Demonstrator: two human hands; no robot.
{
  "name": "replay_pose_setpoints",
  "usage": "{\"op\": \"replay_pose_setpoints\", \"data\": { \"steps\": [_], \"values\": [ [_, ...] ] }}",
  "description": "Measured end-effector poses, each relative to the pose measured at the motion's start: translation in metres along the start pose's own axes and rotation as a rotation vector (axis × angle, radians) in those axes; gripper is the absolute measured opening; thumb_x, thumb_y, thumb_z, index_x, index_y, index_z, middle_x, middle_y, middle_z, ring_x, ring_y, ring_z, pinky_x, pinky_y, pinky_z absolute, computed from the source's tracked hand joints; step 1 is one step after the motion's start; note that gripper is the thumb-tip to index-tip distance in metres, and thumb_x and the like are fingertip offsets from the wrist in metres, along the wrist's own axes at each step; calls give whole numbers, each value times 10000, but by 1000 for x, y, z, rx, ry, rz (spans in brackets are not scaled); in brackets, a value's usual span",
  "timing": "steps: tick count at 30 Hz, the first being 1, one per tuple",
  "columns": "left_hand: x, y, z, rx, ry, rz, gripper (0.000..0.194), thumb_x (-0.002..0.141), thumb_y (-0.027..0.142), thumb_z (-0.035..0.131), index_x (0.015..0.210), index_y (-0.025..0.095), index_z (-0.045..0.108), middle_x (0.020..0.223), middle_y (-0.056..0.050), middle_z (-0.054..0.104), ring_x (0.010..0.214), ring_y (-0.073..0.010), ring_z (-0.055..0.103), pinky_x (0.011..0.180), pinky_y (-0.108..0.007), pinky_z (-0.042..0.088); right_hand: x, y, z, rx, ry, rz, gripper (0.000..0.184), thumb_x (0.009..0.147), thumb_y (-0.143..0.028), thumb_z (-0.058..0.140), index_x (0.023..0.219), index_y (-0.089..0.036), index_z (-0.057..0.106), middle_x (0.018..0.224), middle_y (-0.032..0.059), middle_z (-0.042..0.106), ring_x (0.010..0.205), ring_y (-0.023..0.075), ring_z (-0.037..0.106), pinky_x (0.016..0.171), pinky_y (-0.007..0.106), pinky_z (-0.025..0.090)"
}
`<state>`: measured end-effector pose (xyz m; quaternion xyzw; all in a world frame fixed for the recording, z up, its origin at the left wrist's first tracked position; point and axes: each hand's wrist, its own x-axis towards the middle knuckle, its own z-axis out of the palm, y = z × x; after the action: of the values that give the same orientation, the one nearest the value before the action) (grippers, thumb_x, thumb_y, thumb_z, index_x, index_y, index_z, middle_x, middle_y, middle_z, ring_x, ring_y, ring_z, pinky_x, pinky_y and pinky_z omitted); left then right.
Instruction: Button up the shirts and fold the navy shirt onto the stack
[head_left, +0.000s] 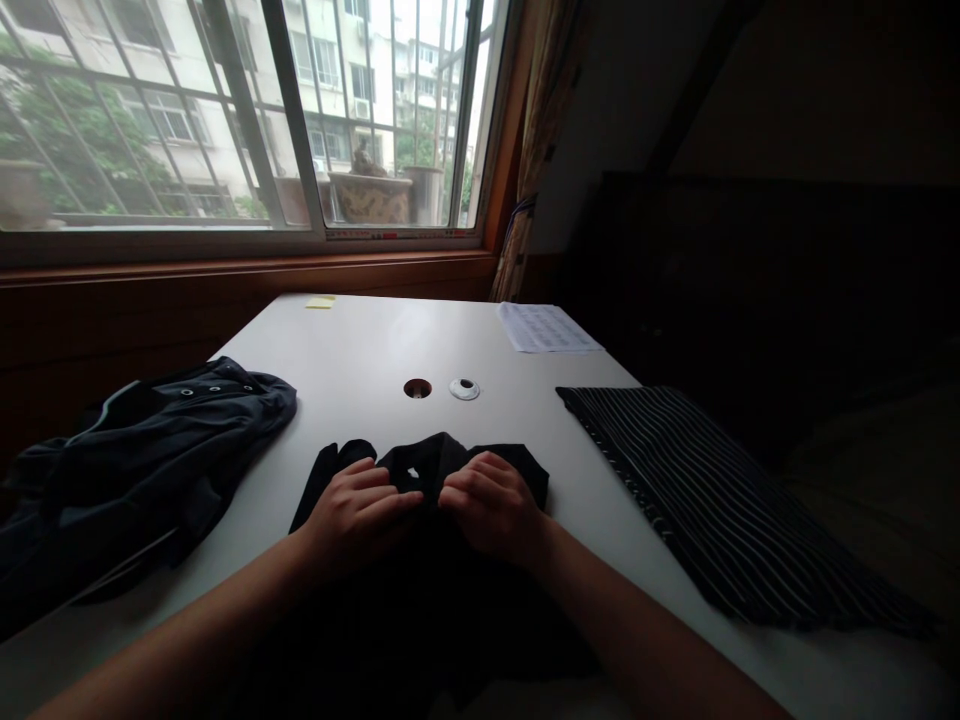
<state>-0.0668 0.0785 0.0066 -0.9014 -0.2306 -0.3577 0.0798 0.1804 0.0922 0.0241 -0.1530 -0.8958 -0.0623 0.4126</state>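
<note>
A black garment lies on the white table right in front of me. My left hand and my right hand rest side by side on it, fingers curled and pinching a raised fold of the cloth between them. The part of the garment nearest me is dark and hard to make out.
A dark blue garment with eyelets is heaped at the table's left edge. A folded black-and-white striped cloth lies at the right. A printed sheet, a yellow note, a cable hole and its cap lie farther back, below the window.
</note>
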Motion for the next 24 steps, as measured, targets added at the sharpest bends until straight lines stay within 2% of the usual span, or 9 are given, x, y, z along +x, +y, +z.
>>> {"op": "replay_pose_setpoints", "data": {
  "steps": [6,9,12,20,24],
  "values": [
    [1,0,-1,17,8,10,170,917,205,621,1086,191,619,644,25,616,570,-138,507,599,-312,339,-4,1,3,16,-21,46,133,929,-108,527,940,-206,617,856,19,686,770,153,591,760,321,472],
    [1,0,0,-20,10,-6,188,924,209,616,1111,195,613,882,-44,710,725,-160,615,675,-317,443,-7,3,4,36,-31,67,124,933,-107,541,944,-204,618,875,24,681,819,162,593,785,324,479],
    [0,-1,1,-64,15,-10,176,941,193,580,1116,186,600,1090,-95,707,889,-180,664,759,-321,506,-8,4,4,43,-59,68,132,941,-104,544,964,-206,623,895,23,680,841,163,590,811,326,487],
    [-1,-1,0,-40,-25,32,80,920,158,592,998,173,605,960,-71,687,765,-156,644,686,-292,507,-3,6,7,135,-98,95,105,953,-175,574,1044,-224,591,1106,54,692,1029,180,616,916,362,506],
    [0,0,-1,-23,-26,35,81,925,161,584,1001,177,611,952,-73,688,771,-158,646,691,-289,515,-3,7,9,172,-142,118,198,955,-184,572,1151,-208,573,1102,71,701,1078,202,609,941,395,499]
  ]
}}
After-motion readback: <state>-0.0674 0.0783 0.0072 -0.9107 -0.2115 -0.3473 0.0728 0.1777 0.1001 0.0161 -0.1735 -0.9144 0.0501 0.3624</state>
